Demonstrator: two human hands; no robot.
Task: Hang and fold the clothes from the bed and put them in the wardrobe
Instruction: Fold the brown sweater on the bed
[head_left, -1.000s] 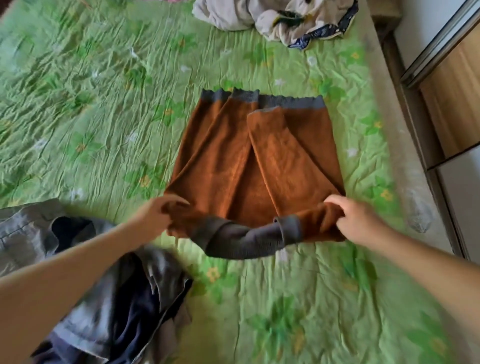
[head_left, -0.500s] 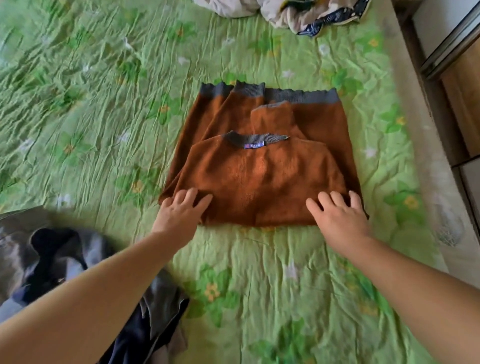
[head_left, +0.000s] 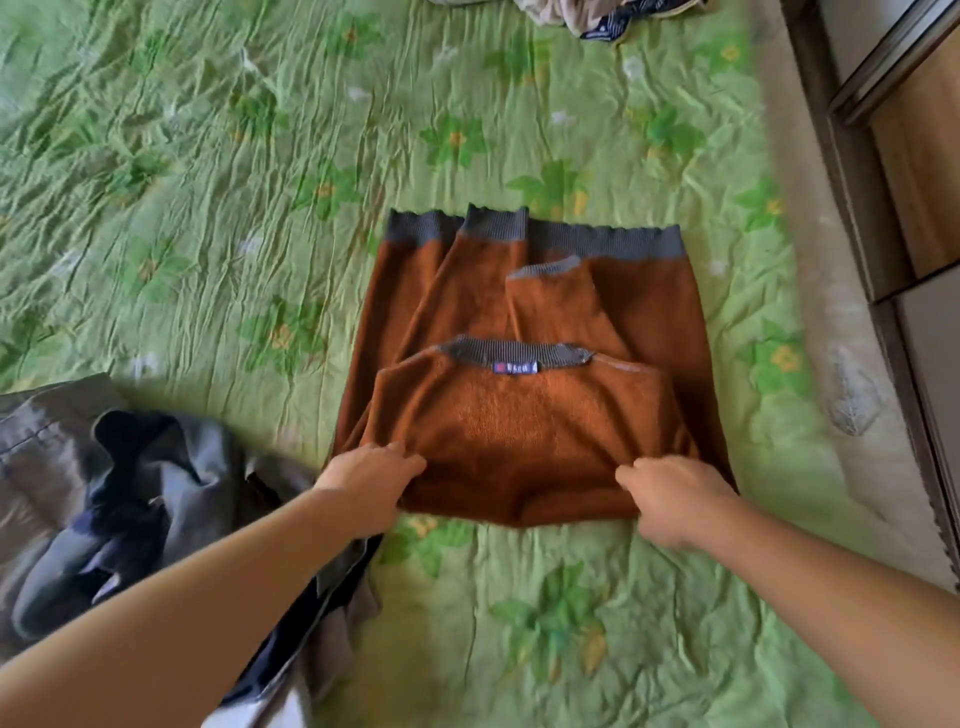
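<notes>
A rust-brown sweater (head_left: 524, 431) with grey ribbed trim lies partly folded on the green bed, its collar and blue label facing up and its sleeves laid across the body. My left hand (head_left: 371, 480) grips the near left corner of the fold. My right hand (head_left: 670, 499) grips the near right corner. The near edge is lifted slightly off the sheet between both hands.
The bed carries a crumpled green floral sheet (head_left: 208, 182). A heap of grey and dark blue clothes (head_left: 119, 499) lies at the near left under my left forearm. More clothes (head_left: 602, 15) lie at the far edge. A wooden wardrobe (head_left: 919, 171) stands to the right.
The collar half was folded forward over the body, both hands pressed flat on the near fold, and now their fingers curl round its near corners.
</notes>
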